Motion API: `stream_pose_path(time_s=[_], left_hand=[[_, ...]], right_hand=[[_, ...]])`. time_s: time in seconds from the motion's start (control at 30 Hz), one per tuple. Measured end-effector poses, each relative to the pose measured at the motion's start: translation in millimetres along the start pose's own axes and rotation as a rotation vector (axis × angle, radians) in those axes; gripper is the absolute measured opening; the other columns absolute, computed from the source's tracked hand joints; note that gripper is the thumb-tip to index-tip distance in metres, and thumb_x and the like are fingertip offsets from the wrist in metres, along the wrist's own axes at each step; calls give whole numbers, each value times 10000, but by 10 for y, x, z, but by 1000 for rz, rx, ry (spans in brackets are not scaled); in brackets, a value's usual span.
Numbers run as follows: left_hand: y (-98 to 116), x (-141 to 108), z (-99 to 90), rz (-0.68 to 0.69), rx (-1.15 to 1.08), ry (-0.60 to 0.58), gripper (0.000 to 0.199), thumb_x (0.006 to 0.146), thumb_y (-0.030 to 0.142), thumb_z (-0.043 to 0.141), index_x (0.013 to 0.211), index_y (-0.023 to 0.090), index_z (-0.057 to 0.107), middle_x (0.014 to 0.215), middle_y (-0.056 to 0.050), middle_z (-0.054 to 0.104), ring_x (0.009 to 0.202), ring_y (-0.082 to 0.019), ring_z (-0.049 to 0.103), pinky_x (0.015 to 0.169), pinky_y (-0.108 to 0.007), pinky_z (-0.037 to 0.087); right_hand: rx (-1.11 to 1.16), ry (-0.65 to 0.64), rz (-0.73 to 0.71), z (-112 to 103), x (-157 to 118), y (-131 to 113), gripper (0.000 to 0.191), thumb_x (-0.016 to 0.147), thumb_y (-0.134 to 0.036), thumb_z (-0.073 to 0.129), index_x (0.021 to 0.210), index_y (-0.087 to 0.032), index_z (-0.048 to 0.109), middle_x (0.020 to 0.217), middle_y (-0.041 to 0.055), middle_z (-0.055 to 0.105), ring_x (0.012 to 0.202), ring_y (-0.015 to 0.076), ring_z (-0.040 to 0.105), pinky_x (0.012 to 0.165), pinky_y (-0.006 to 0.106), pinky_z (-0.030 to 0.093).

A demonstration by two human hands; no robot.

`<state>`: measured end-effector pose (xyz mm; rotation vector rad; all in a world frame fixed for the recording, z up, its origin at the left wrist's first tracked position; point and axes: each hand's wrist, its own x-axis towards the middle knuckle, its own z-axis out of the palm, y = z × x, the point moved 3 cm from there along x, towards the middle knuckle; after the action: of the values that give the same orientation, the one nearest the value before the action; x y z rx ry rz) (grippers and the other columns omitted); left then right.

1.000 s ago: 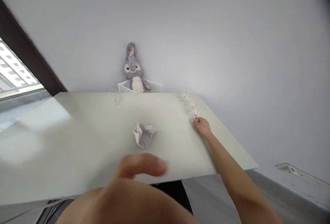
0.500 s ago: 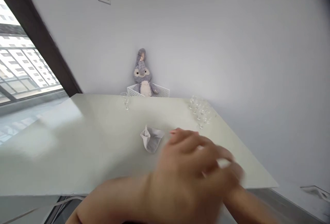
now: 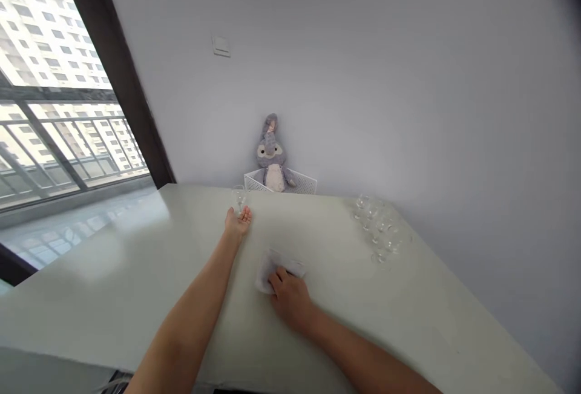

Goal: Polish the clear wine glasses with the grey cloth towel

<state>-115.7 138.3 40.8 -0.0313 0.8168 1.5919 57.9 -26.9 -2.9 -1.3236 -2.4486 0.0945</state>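
Observation:
At the far side of the table, my left hand [image 3: 238, 223] is stretched toward a clear stemmed glass [image 3: 240, 194]. Its palm faces up, and the thumb and fingers are apart around the foot or stem; I cannot tell whether they touch the glass. My right hand [image 3: 291, 298] is on a crumpled light grey cloth [image 3: 264, 272] in the middle of the table. Its fingers are curled into the cloth, and the fingertips are partly hidden in the folds.
Several clear stemmed glasses [image 3: 376, 221] stand grouped at the right of the white table [image 3: 181, 230]. Behind the table's far edge, a grey plush toy [image 3: 273, 164] sits in a white perforated basket [image 3: 305, 183] by the wall. A window with railings [image 3: 68, 140] is on the left.
My hands were together, blurred, close to the camera. Now they are apart: the left has reached forward to the lone glass, the right has come down onto the cloth. The view has shifted.

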Motion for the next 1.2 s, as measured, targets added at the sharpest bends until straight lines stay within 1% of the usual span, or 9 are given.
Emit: stream_pose_path(time_s=[0.2,0.4,0.53,0.63,0.73,0.83,0.97,1.1,1.2], left_hand=[[44,409,126,-11,4,-7,346,863,496,218,944,198,375,887,-113,550,790,-187,588,586,-287,486],[72,425,104,3,-11,-98,320,866,465,285,838,168,402,905,-121,552,832,-174,589,627,-282,504],[-21,159,94,-40,35,-201,244,827,367,458,823,123,461,939,-163,558,897,-207,582,657,-285,509],[-172,-161,118,-90,103,-380,213,794,286,532,903,104,511,1004,-178,566,981,-239,559,736,-311,497],[-360,-518,151,-113,208,-664,257,800,236,527,1036,136,507,1078,-138,564,1046,-213,529,842,-315,452],[-561,-797,128,-130,265,-843,338,787,206,539,1119,180,477,1156,-97,538,1101,-209,491,910,-339,399],[-829,-960,30,-131,275,-924,411,764,210,570,1159,222,455,1223,-67,494,1159,-217,433,955,-372,347],[-994,-952,-79,-109,316,-894,407,753,201,587,1140,242,468,1200,-47,508,1079,-174,494,921,-329,373],[-990,-919,-129,-81,370,-844,411,743,193,600,1131,247,474,1179,-44,520,1006,-146,527,881,-286,392]], right_hand=[[25,61,-24,-10,9,32,141,719,-147,505,834,-202,564,870,47,580,660,154,539,556,252,390],[161,76,22,2,31,82,102,714,-148,485,730,-203,570,796,28,583,633,138,524,560,237,376],[610,217,340,-60,104,347,216,763,-287,470,579,-176,490,564,-14,482,536,117,446,501,222,342],[1014,488,619,-315,97,631,319,766,-418,472,573,-165,461,489,-42,385,482,99,371,457,222,309],[1163,831,659,-740,2,826,342,733,-475,522,640,-146,503,534,-36,417,514,97,374,480,228,317],[1068,973,549,-1073,-96,849,313,736,-452,541,746,-140,555,639,-12,479,573,102,397,516,228,327],[891,874,444,-1073,-115,693,283,791,-424,480,764,-152,550,671,-2,492,619,112,413,552,224,348],[930,549,317,-793,-34,480,282,843,-400,393,733,-169,510,621,-11,494,593,111,448,554,217,367],[973,325,252,-658,1,392,224,853,-362,387,878,-176,509,612,-18,531,571,113,499,559,221,386]])
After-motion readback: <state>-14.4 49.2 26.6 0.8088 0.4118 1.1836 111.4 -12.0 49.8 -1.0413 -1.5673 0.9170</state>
